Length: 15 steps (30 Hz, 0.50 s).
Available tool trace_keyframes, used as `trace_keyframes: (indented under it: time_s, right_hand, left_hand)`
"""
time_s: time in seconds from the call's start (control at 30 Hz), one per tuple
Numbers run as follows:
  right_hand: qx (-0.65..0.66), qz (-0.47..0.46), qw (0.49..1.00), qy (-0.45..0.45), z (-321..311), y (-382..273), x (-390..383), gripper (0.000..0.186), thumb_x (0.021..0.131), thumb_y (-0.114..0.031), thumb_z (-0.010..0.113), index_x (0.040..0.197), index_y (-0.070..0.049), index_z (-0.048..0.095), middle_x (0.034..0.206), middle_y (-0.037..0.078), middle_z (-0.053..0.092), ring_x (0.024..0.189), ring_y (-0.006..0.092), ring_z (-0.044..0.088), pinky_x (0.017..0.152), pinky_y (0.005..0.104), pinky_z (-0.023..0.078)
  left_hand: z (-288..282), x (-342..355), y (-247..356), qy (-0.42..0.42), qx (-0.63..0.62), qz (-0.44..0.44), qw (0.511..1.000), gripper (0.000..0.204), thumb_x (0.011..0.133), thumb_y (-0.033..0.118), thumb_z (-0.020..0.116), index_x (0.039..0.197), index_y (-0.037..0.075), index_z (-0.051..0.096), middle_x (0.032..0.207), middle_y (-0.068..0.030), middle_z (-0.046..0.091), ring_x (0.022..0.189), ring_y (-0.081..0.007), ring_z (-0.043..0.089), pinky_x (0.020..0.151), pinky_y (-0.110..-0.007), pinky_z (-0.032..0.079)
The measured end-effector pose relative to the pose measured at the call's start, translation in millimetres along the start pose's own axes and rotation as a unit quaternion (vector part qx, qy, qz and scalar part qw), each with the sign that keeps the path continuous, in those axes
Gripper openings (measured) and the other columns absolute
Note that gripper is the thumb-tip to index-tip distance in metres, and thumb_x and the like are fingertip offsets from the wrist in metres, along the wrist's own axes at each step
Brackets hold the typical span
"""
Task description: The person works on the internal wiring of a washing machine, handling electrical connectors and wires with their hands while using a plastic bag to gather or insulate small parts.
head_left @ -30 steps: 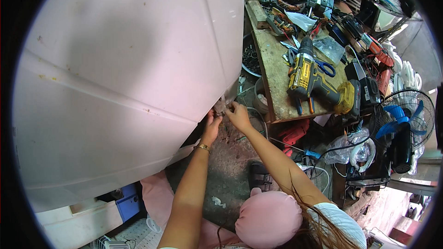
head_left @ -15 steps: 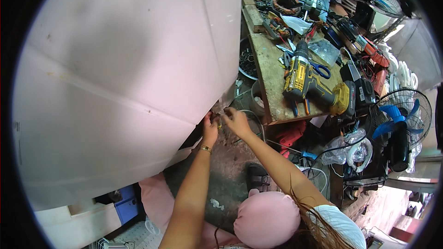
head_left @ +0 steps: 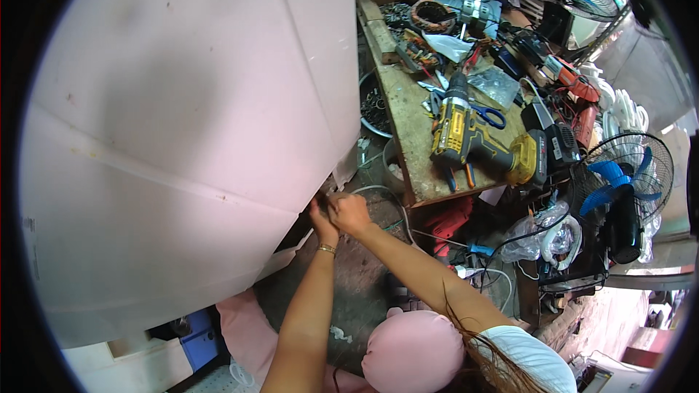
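Observation:
A large white appliance panel [head_left: 182, 138], tall and smudged, fills the left half of the view. At its lower right corner my hands are together, close to a dark gap [head_left: 295, 231] under the edge. My left hand [head_left: 323, 227] is closed, fingertips at the gap; what it grips is hidden. My right hand [head_left: 349, 213] curls beside and over it, fingers bent; anything inside them is too small or covered to name. A bracelet circles my left wrist.
To the right, a wooden workbench [head_left: 411, 120] carries a yellow cordless drill [head_left: 455, 127], blue-handled scissors [head_left: 489, 116] and cluttered parts. A bucket [head_left: 393, 160] and a pale cable [head_left: 397, 200] lie below it. A fan [head_left: 619, 178] with blue blades stands far right.
Both hands have moved slightly down and left in view and drawn closer together. My right hand's fingers have curled in. The whole scene has shifted left a little.

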State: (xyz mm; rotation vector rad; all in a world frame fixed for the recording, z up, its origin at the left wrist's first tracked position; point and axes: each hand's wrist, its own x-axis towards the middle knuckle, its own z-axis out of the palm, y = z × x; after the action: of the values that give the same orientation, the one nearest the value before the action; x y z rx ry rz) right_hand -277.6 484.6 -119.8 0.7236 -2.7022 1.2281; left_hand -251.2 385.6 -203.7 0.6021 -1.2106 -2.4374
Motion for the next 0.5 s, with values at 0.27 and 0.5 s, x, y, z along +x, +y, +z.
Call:
trace_keyframes:
  time_s: [0.27,0.5]
  right_hand:
    - [-0.087,0.027,0.994,-0.06,-38,19,4,0.013,0.081,-0.019,0.061,0.08,-0.008,0.067,0.08,0.015,0.07,0.074,0.0375,0.068,0.065,0.0477,0.055]
    - [0.06,0.02,0.991,-0.121,-303,-89,29,0.024,0.086,-0.026,0.068,0.098,-0.005,0.074,0.09,0.015,0.073,0.08,0.0302,0.07,0.076,0.0412,0.055]
  left_hand:
    - [35,4,-26,-0.08,0.122,0.008,0.989,0.024,0.1,0.016,0.049,0.118,0.004,0.058,0.111,-0.0047,0.063,0.1,-0.0161,0.06,0.09,-0.031,0.049]
    - [-2,-17,6,-0.124,0.46,0.068,0.877,0.031,0.093,0.018,0.064,0.113,-0.004,0.058,0.103,-0.013,0.067,0.096,-0.0189,0.062,0.088,-0.034,0.048]
